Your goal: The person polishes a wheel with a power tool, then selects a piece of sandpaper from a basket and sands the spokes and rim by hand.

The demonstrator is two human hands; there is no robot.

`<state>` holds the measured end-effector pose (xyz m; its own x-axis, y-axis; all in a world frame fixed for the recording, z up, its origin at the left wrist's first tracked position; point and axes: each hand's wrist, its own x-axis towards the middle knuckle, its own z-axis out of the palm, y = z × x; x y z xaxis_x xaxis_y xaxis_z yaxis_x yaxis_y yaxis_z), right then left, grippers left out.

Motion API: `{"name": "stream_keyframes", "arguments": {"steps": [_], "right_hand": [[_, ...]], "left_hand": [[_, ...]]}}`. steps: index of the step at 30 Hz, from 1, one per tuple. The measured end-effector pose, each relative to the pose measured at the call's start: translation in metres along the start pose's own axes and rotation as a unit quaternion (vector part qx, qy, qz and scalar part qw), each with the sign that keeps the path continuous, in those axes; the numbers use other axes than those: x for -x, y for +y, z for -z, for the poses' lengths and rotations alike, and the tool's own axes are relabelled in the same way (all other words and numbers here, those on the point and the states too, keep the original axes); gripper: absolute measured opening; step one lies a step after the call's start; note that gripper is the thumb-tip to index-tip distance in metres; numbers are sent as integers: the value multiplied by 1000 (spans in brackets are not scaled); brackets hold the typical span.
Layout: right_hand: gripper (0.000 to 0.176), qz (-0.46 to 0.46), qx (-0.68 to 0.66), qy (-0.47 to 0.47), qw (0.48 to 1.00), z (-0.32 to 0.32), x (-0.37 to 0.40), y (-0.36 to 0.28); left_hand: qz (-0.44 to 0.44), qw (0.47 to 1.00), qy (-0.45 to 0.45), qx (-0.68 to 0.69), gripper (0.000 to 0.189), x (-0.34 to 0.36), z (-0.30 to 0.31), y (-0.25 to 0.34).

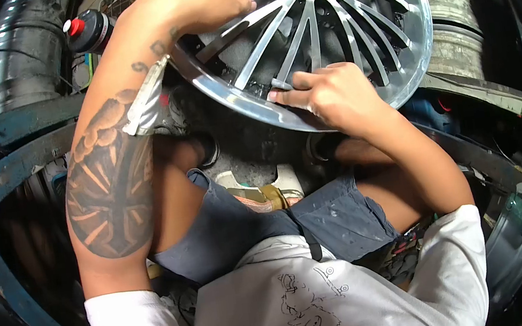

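A silver multi-spoke alloy wheel [419,46] lies in front of me, tilted, its centre hole near the top of the view. My left hand [212,1] is at the upper left of the wheel, thumb along a spoke and fingers curled; part of it is cut off by the frame's top. Close to the near rim, my right hand [340,94] pinches a small grey folded piece [281,85], perhaps sandpaper, against the base of a spoke. A crumpled white strip [148,102] hangs beside my left forearm.
A black bottle with a red and white cap [88,31] stands at upper left, next to a shiny metal cylinder [13,56]. Worn wheel rims [451,16] are stacked at right. Blue metal frame bars [16,134] flank both sides. Clear plastic containers [517,236] sit lower right.
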<state>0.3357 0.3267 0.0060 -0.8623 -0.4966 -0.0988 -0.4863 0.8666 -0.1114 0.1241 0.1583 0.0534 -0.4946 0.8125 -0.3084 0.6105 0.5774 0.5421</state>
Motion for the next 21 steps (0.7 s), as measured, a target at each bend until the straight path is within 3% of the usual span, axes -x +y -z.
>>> {"name": "stream_keyframes", "arguments": {"steps": [1, 4, 7, 8, 10, 12, 15, 17, 19, 21], "right_hand": [[33, -11, -4, -22, 1000, 4, 1, 0], [35, -2, -6, 33, 999, 16, -5, -6], [35, 23, -35, 18, 999, -5, -2, 12], [34, 43, -14, 24, 999, -3, 2, 14], [32, 39, 14, 16, 999, 8, -3, 6], [29, 38, -5, 36, 999, 0, -5, 5], [28, 36, -6, -1, 999, -1, -1, 11], [29, 43, 25, -19, 999, 8, -2, 2], [26, 48, 19, 42, 998, 1, -7, 4], [25, 22, -34, -5, 999, -1, -5, 10]], "left_hand": [[-12, 1000, 6, -15, 36, -3, 2, 1], [-28, 996, 39, -78, 36, -2, -5, -8], [-60, 997, 36, 10, 39, -2, -4, -2], [3, 999, 16, -27, 41, -1, 5, 5], [-5, 998, 32, -60, 42, -3, 3, -1], [-58, 992, 51, -95, 44, -5, -5, -7], [-45, 995, 55, -71, 44, -8, -4, -1], [21, 994, 41, -98, 44, -6, -1, 7], [10, 994, 32, -101, 41, -8, -5, 7], [12, 997, 8, -73, 39, -6, 1, 13]]}}
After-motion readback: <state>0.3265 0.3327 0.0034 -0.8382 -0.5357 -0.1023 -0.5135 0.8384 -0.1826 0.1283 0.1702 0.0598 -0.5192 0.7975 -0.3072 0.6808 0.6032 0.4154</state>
